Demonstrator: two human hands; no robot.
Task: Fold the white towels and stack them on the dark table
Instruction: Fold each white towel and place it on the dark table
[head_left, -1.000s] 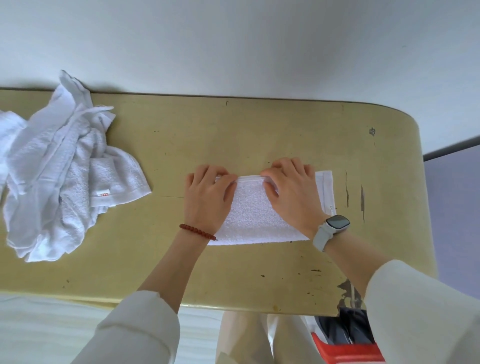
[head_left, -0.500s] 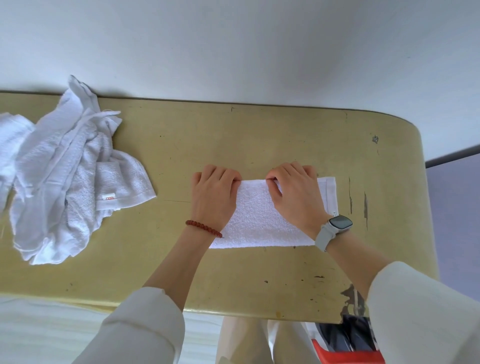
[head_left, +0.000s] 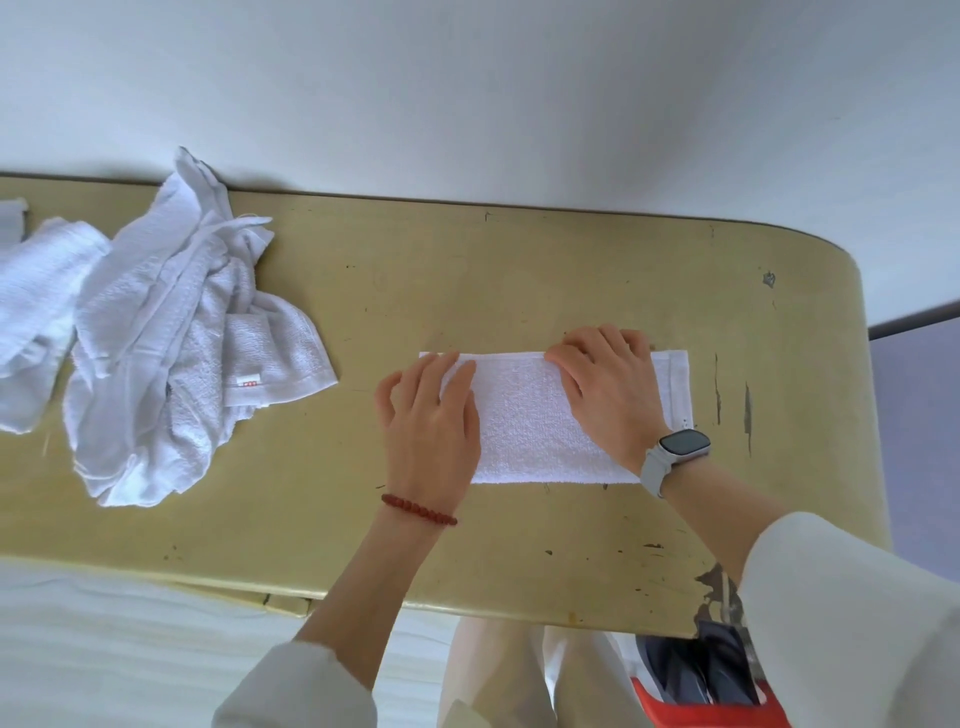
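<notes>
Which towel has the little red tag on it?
Start at the long yellowish table and go to its left end, where a heap of crumpled white towels lies. The towel with the red tag sticks out of the heap's right side; the neat folded towel under both hands shows none.

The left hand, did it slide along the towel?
Yes. The left hand slid left, away from the right hand, to the folded towel's left end; the towel stayed put on the table.
</notes>
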